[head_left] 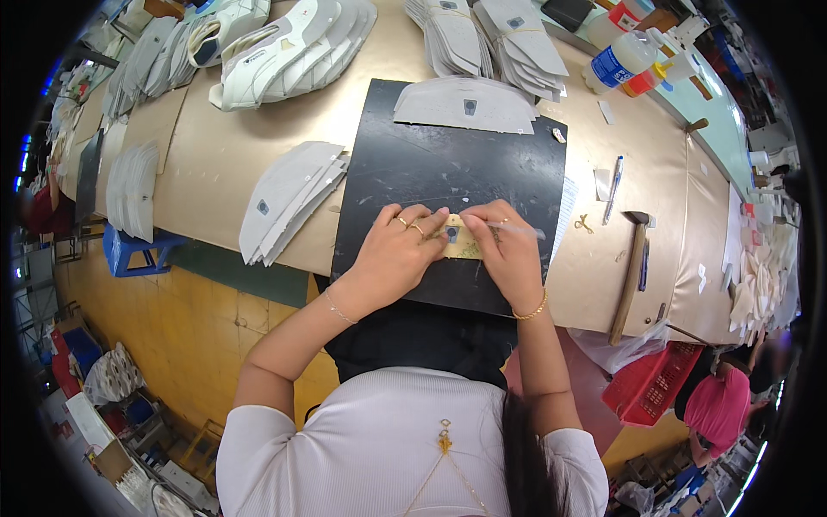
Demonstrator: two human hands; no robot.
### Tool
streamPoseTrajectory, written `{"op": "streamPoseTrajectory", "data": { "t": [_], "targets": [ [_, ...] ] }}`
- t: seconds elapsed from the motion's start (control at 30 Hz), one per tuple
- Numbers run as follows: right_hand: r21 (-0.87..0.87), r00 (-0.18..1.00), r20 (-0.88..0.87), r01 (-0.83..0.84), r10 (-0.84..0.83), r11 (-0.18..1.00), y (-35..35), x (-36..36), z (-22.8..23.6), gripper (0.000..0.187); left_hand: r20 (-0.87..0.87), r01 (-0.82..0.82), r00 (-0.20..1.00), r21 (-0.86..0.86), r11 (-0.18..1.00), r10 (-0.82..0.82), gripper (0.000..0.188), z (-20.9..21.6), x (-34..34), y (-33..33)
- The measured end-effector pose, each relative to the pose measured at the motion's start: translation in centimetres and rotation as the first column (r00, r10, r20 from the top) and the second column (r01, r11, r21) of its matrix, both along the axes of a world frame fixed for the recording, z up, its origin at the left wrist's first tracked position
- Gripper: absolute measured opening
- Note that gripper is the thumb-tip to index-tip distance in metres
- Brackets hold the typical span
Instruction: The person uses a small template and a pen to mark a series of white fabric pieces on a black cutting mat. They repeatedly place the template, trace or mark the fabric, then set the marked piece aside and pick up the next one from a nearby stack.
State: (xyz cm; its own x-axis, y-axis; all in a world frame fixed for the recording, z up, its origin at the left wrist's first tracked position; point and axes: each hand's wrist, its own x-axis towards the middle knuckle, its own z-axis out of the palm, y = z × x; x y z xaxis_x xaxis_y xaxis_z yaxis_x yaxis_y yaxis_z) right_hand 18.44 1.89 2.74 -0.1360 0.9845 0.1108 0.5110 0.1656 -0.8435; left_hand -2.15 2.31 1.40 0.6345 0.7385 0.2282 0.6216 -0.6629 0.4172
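Both hands meet over a black board [413,168] on the table, one on each side of a small yellowish template-like piece [466,248] with a dark emblem showing at its left part. My left hand [398,248] pinches its left end, thumb and fingertips pressed near the emblem. Its right end is under the thumb and fingers of my right hand [508,246]. A thin pale strip or tool [524,230] sticks out rightward from the right hand; its kind is unclear. Whatever lies beneath the yellowish piece is hidden. A fanned stack of grey shoe-upper pieces [465,103] rests on the board's far edge.
Another grey stack [289,202] lies left of the board. White shoe uppers [297,52] and tied grey bundles [517,39] are at the back. Bottles [622,60] stand far right; a hammer [631,280] and a pen [613,189] lie to the right. A red basket [650,383] sits below the table edge.
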Motion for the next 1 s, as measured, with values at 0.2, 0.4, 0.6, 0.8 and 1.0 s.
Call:
{"op": "streamPoseTrajectory", "data": {
  "t": [0.2,0.4,0.6,0.8,1.0],
  "targets": [
    [0.107,0.983,0.183,-0.015,-0.005,0.994,1.1,-1.2,-1.2,0.019,0.006,-0.036,0.999,0.018,0.999,0.036,0.017,-0.1,0.3,-0.4],
    [0.249,0.952,0.306,-0.084,0.004,0.965,2.1,-1.4,-2.0,0.017,0.002,-0.026,1.000,0.031,0.999,0.026,0.017,-0.5,0.3,0.1],
    [0.262,0.937,0.348,-0.080,-0.017,0.962,2.2,-1.8,-2.2,0.017,0.013,-0.038,0.999,0.044,0.998,0.037,0.017,-0.6,0.3,0.1],
    [0.251,0.940,0.341,-0.094,0.003,0.963,2.5,-1.8,-1.9,0.019,-0.003,-0.053,0.999,-0.028,0.998,0.053,0.021,-0.2,0.5,-0.2],
    [-0.035,0.994,-0.052,0.094,-0.095,0.995,4.5,0.6,-0.9,0.019,0.096,-0.064,0.993,0.015,0.998,0.062,0.025,-1.9,0.0,-0.3]
  ]
}}
